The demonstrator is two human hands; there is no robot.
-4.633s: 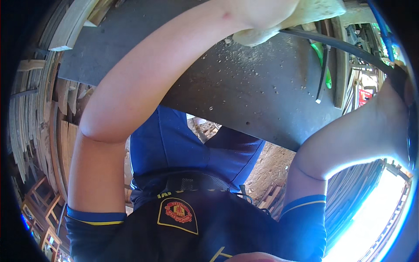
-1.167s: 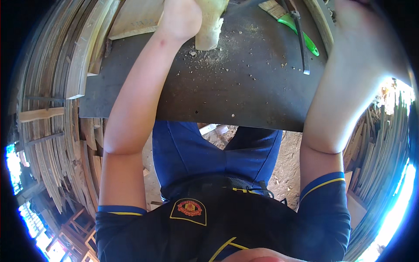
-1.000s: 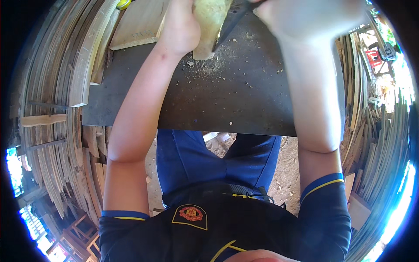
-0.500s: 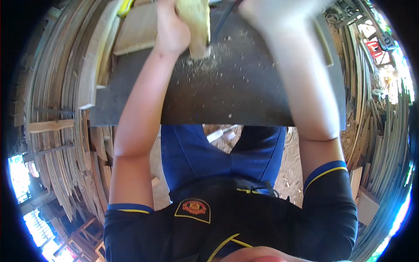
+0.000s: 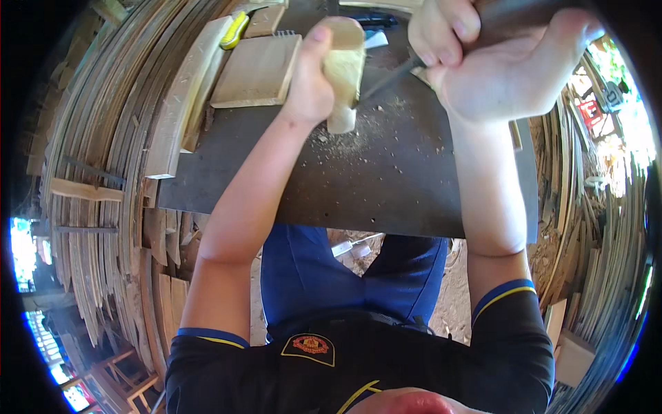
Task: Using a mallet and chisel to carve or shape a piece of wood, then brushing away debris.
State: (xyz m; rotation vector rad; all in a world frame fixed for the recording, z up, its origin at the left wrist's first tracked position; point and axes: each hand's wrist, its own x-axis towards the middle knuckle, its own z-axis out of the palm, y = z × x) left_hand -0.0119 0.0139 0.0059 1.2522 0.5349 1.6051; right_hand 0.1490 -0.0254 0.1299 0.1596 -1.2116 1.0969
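My left hand (image 5: 312,79) grips a pale wooden piece (image 5: 343,72) with a broad rounded top and a narrower lower end, held tilted up over the dark worktop. In my right hand (image 5: 493,79), raised high at the right, is a blade tool with a wide dark-brown handle (image 5: 517,19). Its thin grey blade (image 5: 393,81) slants down and left, its tip close to the wood's narrow part. Whether the tip touches the wood, I cannot tell. Wood chips (image 5: 348,138) lie scattered below the piece.
On the worktop (image 5: 372,196) at left are a flat wooden board (image 5: 255,71), a long thick plank (image 5: 186,103) and a yellow object (image 5: 234,31) on it. A black item (image 5: 372,19) lies at the back. Stacked timber strips (image 5: 89,138) flank the left side.
My right hand has come into fuller view with the tool. The wooden piece and my left hand appear lower and further right. The whole view has shifted, showing more of the worktop's back.
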